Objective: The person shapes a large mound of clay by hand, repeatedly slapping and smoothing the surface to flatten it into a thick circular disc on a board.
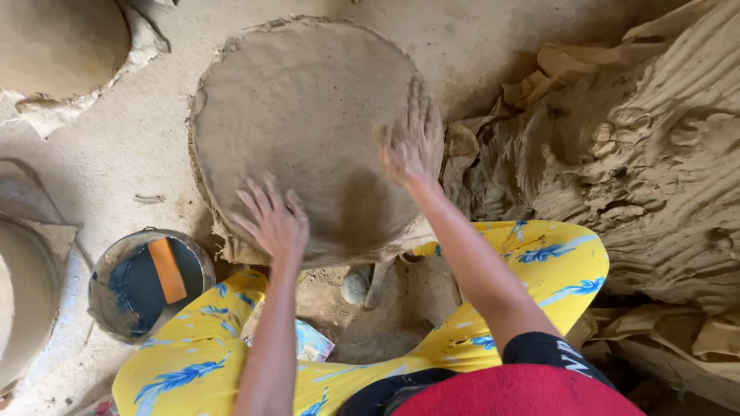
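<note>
A wide, flat clay disc (pixel 308 131) lies on the dusty ground (pixel 131 146) just beyond the person's knees, and both bare hands rest flat on its top. The left hand (pixel 274 219) presses on the disc's near edge with its fingers spread apart, clamped on nothing. The right hand (pixel 412 142) lies on the disc's right side, fingers stretched out and only slightly parted, palm down on the clay. To the near left of the disc stands 1 round metal bucket (pixel 150 283); inside it sits dark liquid with an orange flat piece (pixel 167 270) leaning in it. Right of the disc rises a large heap of raw clay (pixel 655 177), grooved by finger marks. Far left of the disc, 2 more rounded clay forms show, 1 at the top corner (pixel 58 42) and 1 at the lower edge (pixel 23 300).
</note>
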